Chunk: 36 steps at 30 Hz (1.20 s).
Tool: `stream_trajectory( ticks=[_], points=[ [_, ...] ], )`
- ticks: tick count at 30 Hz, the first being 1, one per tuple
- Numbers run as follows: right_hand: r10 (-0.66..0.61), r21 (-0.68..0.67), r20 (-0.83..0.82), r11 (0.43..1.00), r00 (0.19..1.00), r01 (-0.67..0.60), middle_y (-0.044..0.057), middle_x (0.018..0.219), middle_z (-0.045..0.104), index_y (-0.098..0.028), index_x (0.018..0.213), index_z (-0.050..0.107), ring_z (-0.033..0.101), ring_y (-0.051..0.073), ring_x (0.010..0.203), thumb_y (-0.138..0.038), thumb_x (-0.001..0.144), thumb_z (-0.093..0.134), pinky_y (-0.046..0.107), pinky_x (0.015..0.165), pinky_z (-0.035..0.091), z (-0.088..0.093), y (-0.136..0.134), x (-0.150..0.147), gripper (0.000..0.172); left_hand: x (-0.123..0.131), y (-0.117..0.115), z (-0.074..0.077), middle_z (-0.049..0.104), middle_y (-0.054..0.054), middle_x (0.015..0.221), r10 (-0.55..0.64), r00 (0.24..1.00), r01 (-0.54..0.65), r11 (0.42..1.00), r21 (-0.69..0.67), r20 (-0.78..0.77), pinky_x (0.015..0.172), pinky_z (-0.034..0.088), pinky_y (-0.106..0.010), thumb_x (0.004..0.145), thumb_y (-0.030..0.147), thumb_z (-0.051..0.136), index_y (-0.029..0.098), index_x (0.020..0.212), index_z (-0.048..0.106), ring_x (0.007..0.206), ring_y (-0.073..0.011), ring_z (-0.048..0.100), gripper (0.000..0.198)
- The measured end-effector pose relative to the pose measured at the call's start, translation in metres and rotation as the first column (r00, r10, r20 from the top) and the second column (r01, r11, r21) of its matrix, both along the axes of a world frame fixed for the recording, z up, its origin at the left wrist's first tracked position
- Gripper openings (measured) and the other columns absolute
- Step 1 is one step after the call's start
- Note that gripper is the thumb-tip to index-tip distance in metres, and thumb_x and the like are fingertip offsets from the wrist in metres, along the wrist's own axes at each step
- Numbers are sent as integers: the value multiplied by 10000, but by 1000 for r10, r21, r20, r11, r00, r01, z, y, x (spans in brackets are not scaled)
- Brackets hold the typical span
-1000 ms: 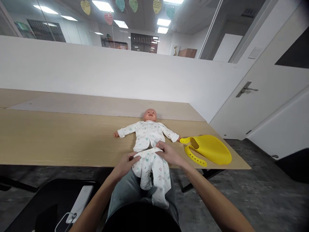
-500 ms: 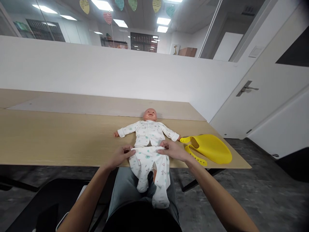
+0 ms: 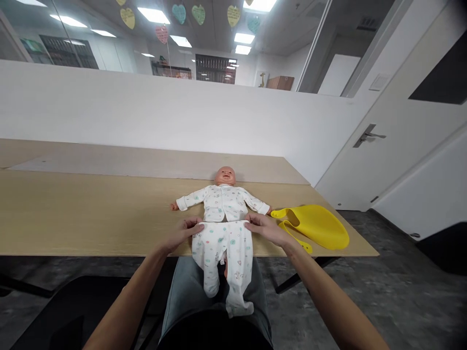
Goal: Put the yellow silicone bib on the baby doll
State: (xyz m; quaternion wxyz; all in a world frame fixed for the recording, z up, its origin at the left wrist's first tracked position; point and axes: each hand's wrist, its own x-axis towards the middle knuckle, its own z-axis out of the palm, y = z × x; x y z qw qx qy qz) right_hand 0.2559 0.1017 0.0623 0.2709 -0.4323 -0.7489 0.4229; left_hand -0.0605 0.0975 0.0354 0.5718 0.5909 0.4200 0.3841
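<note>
A baby doll (image 3: 225,176) lies on its back near the front edge of a long wooden table (image 3: 91,214), dressed in a white patterned top (image 3: 224,203). White patterned footed trousers (image 3: 222,257) cover its legs, which hang over the table edge above my lap. My left hand (image 3: 184,232) pinches the left side of the trousers' waistband. My right hand (image 3: 264,227) pinches the right side of the waistband. Both hands sit at the doll's waist.
A yellow silicone bib (image 3: 314,227) lies on the table just right of my right hand. A white partition wall (image 3: 146,112) runs behind the table. A white door (image 3: 383,146) stands at the right. A dark chair (image 3: 69,311) is at my lower left.
Both hands have drawn the trousers' waistband up from the table edge to the doll's waist. The trouser legs now hang straighter.
</note>
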Motion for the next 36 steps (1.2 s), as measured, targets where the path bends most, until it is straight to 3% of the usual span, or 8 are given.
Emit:
stream_trajectory(
  ticks=[2, 5, 9, 14, 22, 29, 32, 36],
  points=[
    [-39, 25, -51, 999, 998, 41, -14, 769, 441, -173, 814, 508, 404, 139, 733, -476, 896, 524, 261, 669, 311, -5, 2, -4, 314, 7, 3, 8, 490, 20, 648, 15, 999, -11, 996, 83, -43, 605, 341, -250, 755, 519, 675, 164, 660, 574, 638, -130, 422, 381],
    [-150, 96, -73, 983, 986, 156, -9, 774, 471, -183, 824, 500, 439, 154, 742, -458, 891, 515, 272, 693, 332, -12, 4, -10, 284, 17, 7, 15, 494, 8, 671, 152, 988, -137, 952, 275, -33, 626, 347, -263, 772, 472, 649, 174, 638, 554, 665, -147, 436, 340],
    [-221, 254, -99, 937, 970, 239, 16, 869, 532, -197, 869, 501, 491, 187, 844, -411, 912, 460, 300, 785, 375, -22, 6, -17, 222, 27, 10, 10, 608, -47, 849, 204, 979, -176, 890, 420, -22, 758, 399, -292, 813, 428, 593, 181, 716, 602, 831, -202, 536, 266],
    [-285, 349, -105, 887, 953, 304, 10, 839, 518, -214, 865, 457, 493, 191, 817, -410, 953, 398, 298, 760, 372, -32, 12, -26, 223, 34, 18, 2, 528, 9, 694, 283, 955, -230, 895, 382, -89, 680, 381, -273, 835, 431, 536, 206, 708, 531, 712, -174, 483, 259],
    [-390, 352, -70, 852, 918, 388, -8, 740, 470, -222, 825, 385, 472, 189, 719, -442, 958, 363, 288, 676, 340, -35, 23, -36, 258, 45, 26, 22, 388, 46, 587, 218, 949, -145, 944, 298, -227, 600, 273, -272, 794, 395, 558, 217, 592, 410, 604, -147, 365, 307],
    [-473, 290, -97, 828, 876, 480, -29, 691, 459, -219, 939, 451, 435, 173, 648, -499, 949, 352, 265, 608, 317, -40, 41, -36, 297, 42, 45, 10, 533, 6, 682, 120, 987, -114, 992, -52, 111, 637, 340, -265, 672, 439, 711, 170, 660, 561, 665, -152, 457, 308],
    [-453, 239, -127, 849, 882, 471, -38, 659, 415, -216, 890, 453, 398, 157, 615, -510, 928, 393, 253, 565, 291, -42, 50, -37, 303, 37, 47, 10, 524, 18, 652, 105, 976, -102, 994, -24, 191, 638, 347, -257, 697, 416, 717, 158, 639, 564, 648, -134, 459, 305],
    [-321, 199, -249, 907, 914, 372, -29, 706, 401, -196, 800, 438, 392, 137, 657, -506, 901, 467, 248, 597, 315, -36, 58, -34, 328, 33, 48, 18, 466, 45, 609, 120, 975, -136, 988, 75, 187, 610, 327, -243, 740, 422, 690, 167, 601, 520, 611, -109, 407, 336]
  ],
)
